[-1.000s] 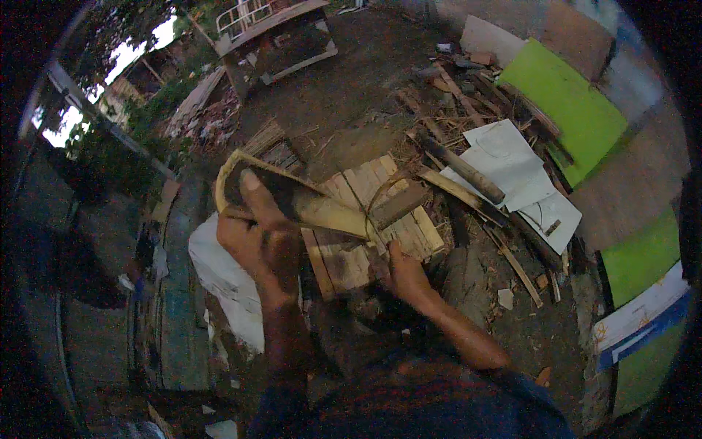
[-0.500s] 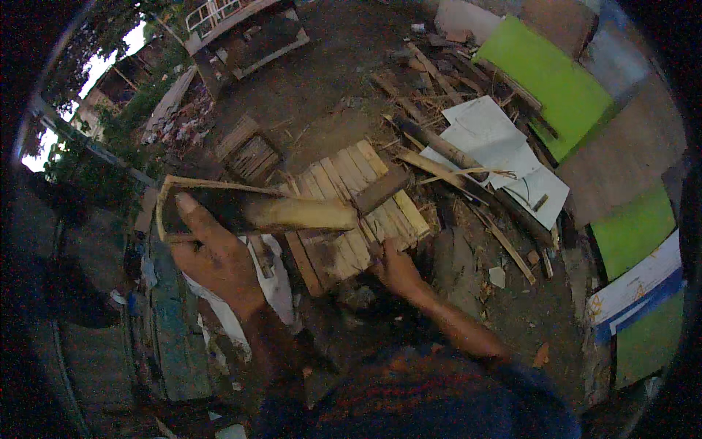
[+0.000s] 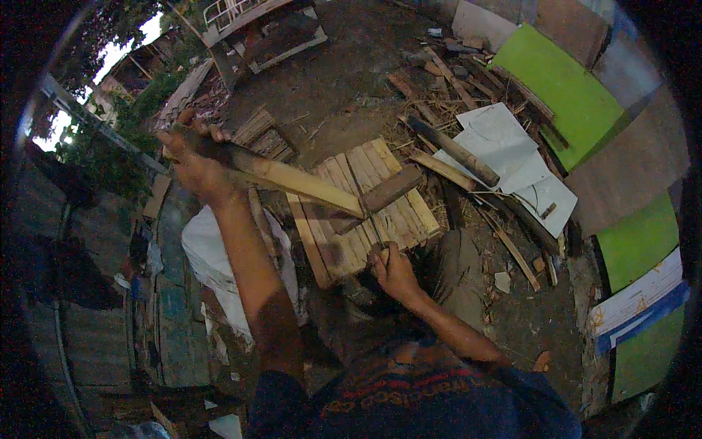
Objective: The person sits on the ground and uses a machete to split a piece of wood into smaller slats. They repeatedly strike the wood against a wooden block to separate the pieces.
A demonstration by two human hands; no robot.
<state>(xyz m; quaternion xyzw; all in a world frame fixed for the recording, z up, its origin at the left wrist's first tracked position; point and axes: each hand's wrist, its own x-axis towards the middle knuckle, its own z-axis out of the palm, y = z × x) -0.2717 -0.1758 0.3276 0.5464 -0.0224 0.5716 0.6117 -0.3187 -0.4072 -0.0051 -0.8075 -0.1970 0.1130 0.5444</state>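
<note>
My left hand (image 3: 194,157), slightly smeared by motion, grips the far left end of a long bamboo piece (image 3: 300,179), pale on one face and dark toward the hand. The piece slants down to the right, its lower end over a slatted wooden platform (image 3: 336,252). At the platform's near edge, my right hand (image 3: 395,274) is closed round the handle of a knife; its thin dark blade (image 3: 376,228) points away toward the bamboo's end. A short brown wooden block (image 3: 393,188) lies across the slats, just right of that end.
A white sack (image 3: 219,249) stands left of the platform. Bamboo lengths (image 3: 453,150) and white sheets (image 3: 504,139) lie to the right, among scrap sticks. Green panels (image 3: 559,91) line the right side. A slatted crate (image 3: 263,135) and a wooden bench (image 3: 281,47) stand farther off.
My left hand has moved up and away, tilting the bamboo piece more steeply. The thin strip looped by that hand no longer shows. My right hand stays near the platform's edge.
</note>
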